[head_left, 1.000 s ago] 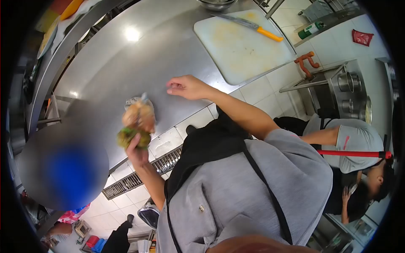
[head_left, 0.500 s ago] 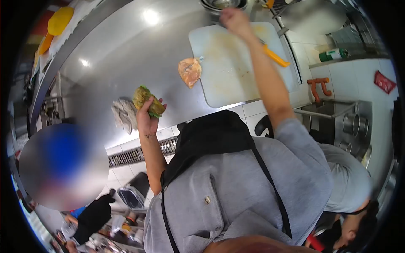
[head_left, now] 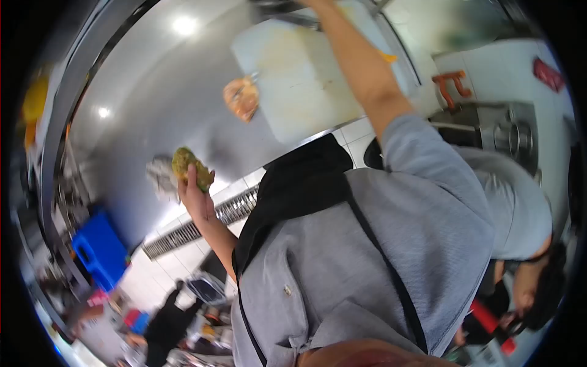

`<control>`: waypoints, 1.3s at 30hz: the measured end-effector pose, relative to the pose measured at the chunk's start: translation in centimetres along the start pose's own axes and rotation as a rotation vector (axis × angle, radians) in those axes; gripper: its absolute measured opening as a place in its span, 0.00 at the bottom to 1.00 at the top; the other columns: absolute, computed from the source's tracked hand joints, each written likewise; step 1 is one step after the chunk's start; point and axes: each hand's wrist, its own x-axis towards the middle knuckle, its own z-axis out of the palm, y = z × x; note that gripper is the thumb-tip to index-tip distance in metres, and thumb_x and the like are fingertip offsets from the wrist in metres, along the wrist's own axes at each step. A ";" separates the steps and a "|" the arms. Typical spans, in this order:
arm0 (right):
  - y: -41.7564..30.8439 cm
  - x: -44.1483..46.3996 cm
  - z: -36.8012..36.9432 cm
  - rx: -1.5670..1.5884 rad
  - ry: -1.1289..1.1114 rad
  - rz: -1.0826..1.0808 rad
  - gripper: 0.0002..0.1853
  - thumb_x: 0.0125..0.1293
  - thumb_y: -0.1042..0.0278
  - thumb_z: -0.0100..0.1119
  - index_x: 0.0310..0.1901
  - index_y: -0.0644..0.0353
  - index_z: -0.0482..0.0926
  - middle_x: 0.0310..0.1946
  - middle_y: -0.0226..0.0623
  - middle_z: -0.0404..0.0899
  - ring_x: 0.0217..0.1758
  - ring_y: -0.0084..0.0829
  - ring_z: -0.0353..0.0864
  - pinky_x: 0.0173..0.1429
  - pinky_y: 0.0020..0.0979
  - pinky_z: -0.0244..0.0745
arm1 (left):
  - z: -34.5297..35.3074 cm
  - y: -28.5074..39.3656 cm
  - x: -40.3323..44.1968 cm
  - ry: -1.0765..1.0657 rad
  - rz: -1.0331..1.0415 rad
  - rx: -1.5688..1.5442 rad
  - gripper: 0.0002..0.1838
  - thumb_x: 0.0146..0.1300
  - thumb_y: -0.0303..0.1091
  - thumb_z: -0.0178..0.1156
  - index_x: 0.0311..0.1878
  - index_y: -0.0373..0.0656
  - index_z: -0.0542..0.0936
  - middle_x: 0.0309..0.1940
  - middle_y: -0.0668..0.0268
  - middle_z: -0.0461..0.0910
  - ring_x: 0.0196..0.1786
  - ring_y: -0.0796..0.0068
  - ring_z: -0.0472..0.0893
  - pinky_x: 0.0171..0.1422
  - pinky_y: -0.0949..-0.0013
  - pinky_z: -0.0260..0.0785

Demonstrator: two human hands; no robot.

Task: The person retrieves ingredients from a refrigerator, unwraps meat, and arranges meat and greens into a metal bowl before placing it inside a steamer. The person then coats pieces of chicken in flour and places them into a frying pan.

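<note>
My left hand (head_left: 195, 199) is closed round a green-and-yellow bundle (head_left: 188, 166), which looks like a filled plastic bag. Just left of it, a crumpled greyish cloth (head_left: 160, 176) lies at the edge of the steel table (head_left: 165, 73). My right arm (head_left: 361, 67) stretches over a white cutting board (head_left: 293, 79), and the hand itself is cut off by the top edge of the view. Dark metal bowls (head_left: 272, 7), blurred, are close to where it leaves the view. A knotted clear bag with orange-pink contents (head_left: 242, 99) rests against the board's left side.
A bit of a yellow handle (head_left: 389, 57) shows beside my right arm. At lower left stands a blue jerrycan (head_left: 99, 249). Another person in grey (head_left: 520, 202) is close on my right, and someone in black (head_left: 166, 327) is at lower left. A floor drain grate (head_left: 177, 237) runs below the table.
The view has shifted, so the table and board appear further left and higher. My right hand has gone out at the top. My left hand still holds the bundle.
</note>
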 end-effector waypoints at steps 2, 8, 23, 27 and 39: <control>1.1 -2.9 1.3 -0.029 0.047 -0.042 0.15 0.59 0.61 0.54 0.42 0.61 0.81 0.37 0.52 0.83 0.40 0.52 0.82 0.46 0.47 0.77 | 1.4 0.1 0.7 -0.046 0.007 0.007 0.21 0.70 0.37 0.57 0.61 0.39 0.70 0.50 0.58 0.77 0.49 0.65 0.80 0.49 0.53 0.79; 3.5 -12.3 -1.9 0.218 -0.037 0.101 0.11 0.57 0.61 0.56 0.37 0.53 0.84 0.34 0.46 0.84 0.41 0.48 0.83 0.47 0.44 0.77 | 2.8 -0.4 5.4 -0.211 0.036 0.063 0.22 0.70 0.34 0.58 0.62 0.32 0.70 0.52 0.57 0.77 0.50 0.68 0.78 0.52 0.66 0.74; 6.1 7.2 3.1 -0.506 0.040 -0.285 0.17 0.62 0.54 0.54 0.39 0.60 0.82 0.37 0.48 0.83 0.40 0.46 0.83 0.43 0.48 0.77 | -1.2 -2.7 3.4 0.123 0.768 1.078 0.25 0.52 0.29 0.66 0.55 0.38 0.74 0.45 0.49 0.77 0.52 0.47 0.74 0.58 0.52 0.67; 11.3 13.5 8.5 -0.697 -0.072 -0.395 0.14 0.61 0.60 0.56 0.40 0.60 0.83 0.39 0.49 0.84 0.44 0.50 0.84 0.47 0.46 0.79 | -2.4 -2.1 -0.2 0.267 0.659 0.961 0.27 0.52 0.31 0.69 0.56 0.40 0.74 0.50 0.48 0.70 0.52 0.46 0.73 0.56 0.52 0.69; -16.8 -8.9 4.5 -0.346 0.058 -0.640 0.18 0.58 0.65 0.60 0.50 0.62 0.78 0.49 0.51 0.76 0.56 0.52 0.73 0.59 0.47 0.69 | -22.0 -2.7 -7.6 0.770 0.480 0.711 0.19 0.54 0.34 0.70 0.50 0.42 0.80 0.44 0.52 0.74 0.46 0.53 0.78 0.53 0.59 0.72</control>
